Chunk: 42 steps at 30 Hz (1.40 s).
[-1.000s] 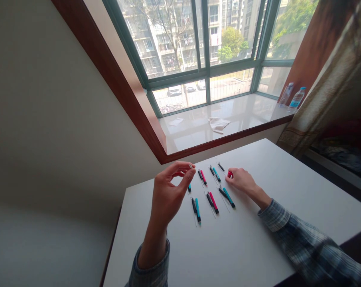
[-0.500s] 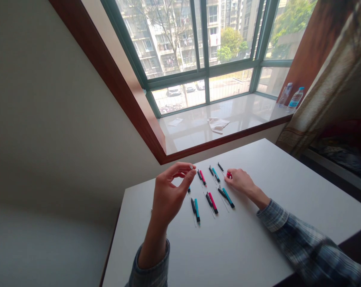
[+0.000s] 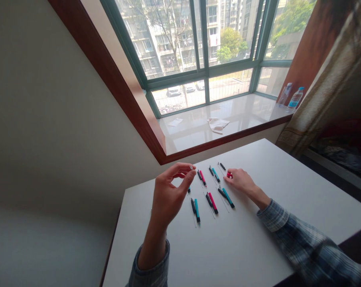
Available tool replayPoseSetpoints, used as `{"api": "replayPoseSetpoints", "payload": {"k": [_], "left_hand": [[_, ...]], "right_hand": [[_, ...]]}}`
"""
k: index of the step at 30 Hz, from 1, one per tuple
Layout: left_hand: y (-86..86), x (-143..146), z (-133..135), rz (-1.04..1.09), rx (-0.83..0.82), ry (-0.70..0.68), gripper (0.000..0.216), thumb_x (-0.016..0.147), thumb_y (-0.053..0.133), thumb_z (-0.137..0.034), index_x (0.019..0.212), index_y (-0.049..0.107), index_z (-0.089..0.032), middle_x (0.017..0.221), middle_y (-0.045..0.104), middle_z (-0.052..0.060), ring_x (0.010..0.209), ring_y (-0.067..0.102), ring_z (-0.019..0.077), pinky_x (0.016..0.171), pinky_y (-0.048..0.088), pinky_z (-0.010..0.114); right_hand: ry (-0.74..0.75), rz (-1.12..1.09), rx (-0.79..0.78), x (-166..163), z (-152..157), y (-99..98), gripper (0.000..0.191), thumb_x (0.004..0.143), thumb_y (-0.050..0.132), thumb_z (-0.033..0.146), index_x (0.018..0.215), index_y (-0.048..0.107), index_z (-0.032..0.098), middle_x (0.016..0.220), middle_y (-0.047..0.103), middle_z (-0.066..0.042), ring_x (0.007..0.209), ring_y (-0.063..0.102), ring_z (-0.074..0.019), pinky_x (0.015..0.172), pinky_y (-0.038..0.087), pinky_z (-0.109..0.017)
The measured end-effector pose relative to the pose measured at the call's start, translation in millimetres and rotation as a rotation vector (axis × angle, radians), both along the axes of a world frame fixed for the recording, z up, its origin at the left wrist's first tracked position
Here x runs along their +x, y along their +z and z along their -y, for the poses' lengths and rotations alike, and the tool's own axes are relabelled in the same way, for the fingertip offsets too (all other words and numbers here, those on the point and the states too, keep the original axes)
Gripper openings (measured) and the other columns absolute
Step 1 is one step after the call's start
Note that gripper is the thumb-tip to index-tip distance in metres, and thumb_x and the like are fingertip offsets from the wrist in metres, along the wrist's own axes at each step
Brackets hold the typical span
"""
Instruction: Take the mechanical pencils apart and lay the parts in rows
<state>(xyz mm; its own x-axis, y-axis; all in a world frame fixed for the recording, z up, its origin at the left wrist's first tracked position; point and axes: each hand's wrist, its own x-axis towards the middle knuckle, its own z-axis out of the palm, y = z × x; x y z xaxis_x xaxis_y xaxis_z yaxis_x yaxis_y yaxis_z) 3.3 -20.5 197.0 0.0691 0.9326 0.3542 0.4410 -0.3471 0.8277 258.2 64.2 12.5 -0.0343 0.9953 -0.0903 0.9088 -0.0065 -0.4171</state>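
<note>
My left hand (image 3: 171,191) is raised over the left part of the white table (image 3: 240,247), with a small silvery piece (image 3: 191,168) pinched between thumb and forefinger. It is too small to name. At the far side, my right hand (image 3: 240,181) rests low over the table, its fingers closed round a pinkish-red pen barrel (image 3: 229,175) that is mostly hidden. Just beyond those fingers lie a black pen part (image 3: 222,166) and a thin refill (image 3: 220,168). Between the hands are sets of pen parts, among them a teal barrel (image 3: 228,198) and a pink barrel (image 3: 213,203).
Nearer me lies another teal barrel (image 3: 197,210) with a black part and a refill beside it. Behind the table runs a window sill (image 3: 192,133) bearing a crumpled cloth (image 3: 218,124) and two plastic bottles (image 3: 296,98). A curtain (image 3: 318,83) hangs at the right.
The black pen part beyond my right hand has shifted slightly to the right, and the refill now shows at its left. My left hand has hardly moved.
</note>
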Motion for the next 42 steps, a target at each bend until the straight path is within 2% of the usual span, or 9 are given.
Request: {"api": "replayPoseSetpoints", "payload": {"k": [4,8,11,21,26,29,35,39,42], "left_hand": [[-0.7,0,1,0.0,0.004,0.0,0.015,0.089,0.075,-0.035,0.095,0.077,-0.022,0.094,0.079,0.002,0.088,0.073,0.0196,0.08,0.06,0.032],[-1.3,0,3,-0.011,-0.001,-0.003,0.016,0.089,0.075,-0.036,0.096,0.077,-0.022,0.095,0.079,0.003,0.088,0.073,0.0202,0.079,0.06,0.032],[-0.7,0,3,-0.015,-0.002,-0.001,0.017,0.089,0.075,-0.037,0.096,0.077,-0.022,0.094,0.079,0.003,0.089,0.073,0.0204,0.078,0.06,0.032],[-2.3,-1,2,-0.026,-0.009,-0.007,0.017,0.09,0.074,-0.038,0.098,0.077,-0.023,0.095,0.079,0.001,0.09,0.073,0.0191,0.079,0.06,0.031],[-6.2,1,-1,-0.025,-0.012,-0.012,0.017,0.09,0.074,-0.038,0.097,0.078,-0.023,0.097,0.08,0.001,0.09,0.073,0.0191,0.08,0.059,0.031],[-11.2,6,-5,-0.035,-0.022,-0.026,0.018,0.09,0.074,-0.04,0.094,0.079,-0.023,0.097,0.08,0.002,0.088,0.073,0.0198,0.081,0.058,0.031],[-26.6,13,-15,-0.242,-0.102,-0.045,0.018,0.091,0.07,-0.04,0.088,0.08,-0.026,0.089,0.08,0.0,0.083,0.072,0.0204,0.081,0.055,0.033],[-32.3,14,-17,-0.32,-0.143,-0.092,0.021,0.093,0.067,-0.044,0.091,0.08,-0.028,0.09,0.08,0.0,0.085,0.073,0.0211,0.082,0.055,0.034],[-32.7,15,-17,-0.334,-0.152,-0.097,0.025,0.092,0.067,-0.049,0.094,0.08,-0.028,0.091,0.08,0.0,0.085,0.073,0.0218,0.081,0.056,0.034]], "right_hand": [[-0.056,-0.002,0.073,5,-3,-0.1,0.037,0.097,0.057,0.052,0.113,0.073,0.022,0.095,0.077,-0.011,0.083,0.071,-0.0245,0.07,0.045,-0.029],[-0.085,-0.003,0.088,9,-7,-3.7,0.041,0.098,0.055,0.041,0.135,0.064,0.027,0.094,0.078,-0.01,0.086,0.072,-0.0265,0.075,0.046,-0.031],[-0.061,-0.009,0.067,9,-8,-6.1,0.045,0.098,0.053,0.035,0.141,0.062,0.029,0.095,0.078,-0.01,0.085,0.072,-0.026,0.073,0.047,-0.031],[0.01,-0.125,0.243,8,-7,-6.4,0.041,0.097,0.056,0.031,0.136,0.067,0.031,0.087,0.078,-0.004,0.079,0.072,-0.0225,0.075,0.049,-0.031],[0.034,-0.265,0.345,5,-6,-2.4,0.025,0.097,0.059,0.037,0.111,0.077,0.026,0.075,0.074,-0.002,0.066,0.067,-0.0189,0.069,0.048,-0.029],[0.071,-0.436,0.405,-2,-3,5.1,0.028,0.096,0.061,0.044,0.098,0.078,0.023,0.071,0.072,-0.002,0.06,0.062,-0.0166,0.065,0.047,-0.028],[0.148,-0.71,0.348,-15,5,15.9,0.036,0.092,0.065,0.055,0.094,0.078,0.021,0.078,0.074,-0.003,0.058,0.055,-0.0148,0.057,0.045,-0.027],[0.063,-0.661,0.355,-6,-2,8.4,0.035,0.093,0.063,0.053,0.095,0.079,0.022,0.087,0.076,-0.005,0.064,0.059,-0.016,0.063,0.048,-0.028],[-0.023,-0.605,0.295,6,-10,-0.7,0.036,0.095,0.059,0.05,0.108,0.077,0.021,0.094,0.077,-0.007,0.071,0.064,-0.018,0.069,0.051,-0.03]]}}
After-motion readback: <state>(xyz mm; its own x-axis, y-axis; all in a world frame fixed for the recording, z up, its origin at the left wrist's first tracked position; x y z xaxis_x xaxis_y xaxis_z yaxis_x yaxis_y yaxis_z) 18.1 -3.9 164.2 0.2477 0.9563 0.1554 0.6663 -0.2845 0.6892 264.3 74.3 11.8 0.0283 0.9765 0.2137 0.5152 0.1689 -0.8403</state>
